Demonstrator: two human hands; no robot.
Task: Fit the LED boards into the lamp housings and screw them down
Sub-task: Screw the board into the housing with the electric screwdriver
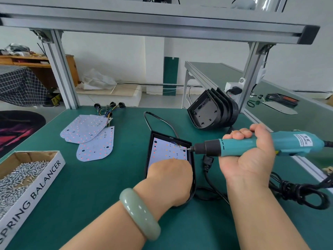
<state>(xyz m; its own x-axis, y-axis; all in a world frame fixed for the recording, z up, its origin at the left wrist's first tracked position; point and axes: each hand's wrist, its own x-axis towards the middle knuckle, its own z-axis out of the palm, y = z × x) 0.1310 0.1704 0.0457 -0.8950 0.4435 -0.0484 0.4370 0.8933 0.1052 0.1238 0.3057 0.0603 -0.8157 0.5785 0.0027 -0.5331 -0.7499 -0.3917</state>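
Observation:
A black lamp housing [151, 147] lies flat on the green table with a white LED board [165, 150] inside it. My left hand [169, 179] rests on the near part of that board, its fingers hidden under the hand. My right hand [250, 157] grips a teal electric screwdriver [252, 144] held sideways, its bit tip carrying a screw just above the board's right edge. Several loose LED boards [90, 136] with wired black plugs [110, 106] lie to the left. A stack of empty black housings [212, 110] leans at the back right.
An open cardboard box [34, 188] full of small screws sits at the left front. The screwdriver's black cable [295, 192] coils on the table at the right. Aluminium frame posts [61, 73] rise at both back corners, with a power strip [232, 87] on the right one.

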